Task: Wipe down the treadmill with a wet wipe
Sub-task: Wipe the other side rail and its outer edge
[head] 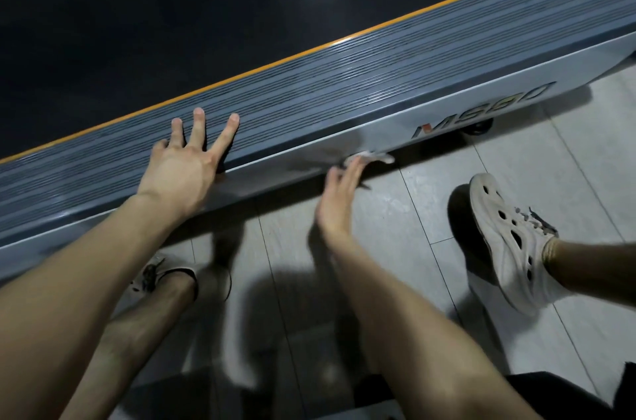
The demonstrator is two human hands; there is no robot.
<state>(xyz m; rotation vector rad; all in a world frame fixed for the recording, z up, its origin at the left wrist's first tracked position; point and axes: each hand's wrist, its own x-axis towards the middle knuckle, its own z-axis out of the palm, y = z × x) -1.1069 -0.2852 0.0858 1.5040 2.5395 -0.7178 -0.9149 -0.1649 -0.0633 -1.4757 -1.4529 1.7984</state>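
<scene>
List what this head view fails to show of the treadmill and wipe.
- Wipe: head view, mostly hidden behind fingers of the right hand, blurred.
- Treadmill side lettering: head view, motion-blurred, not surely readable.
- Treadmill ends: cut off by frame edges.
- Left shoe: mostly covered by the left forearm.

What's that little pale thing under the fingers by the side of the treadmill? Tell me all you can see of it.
It is a wet wipe, a small, pale, crumpled scrap, too blurred to show texture. The right hand presses it with straight fingertips against the treadmill's light grey side panel, near its lower edge, left of the lettering. Only the part past the fingers shows.
</scene>
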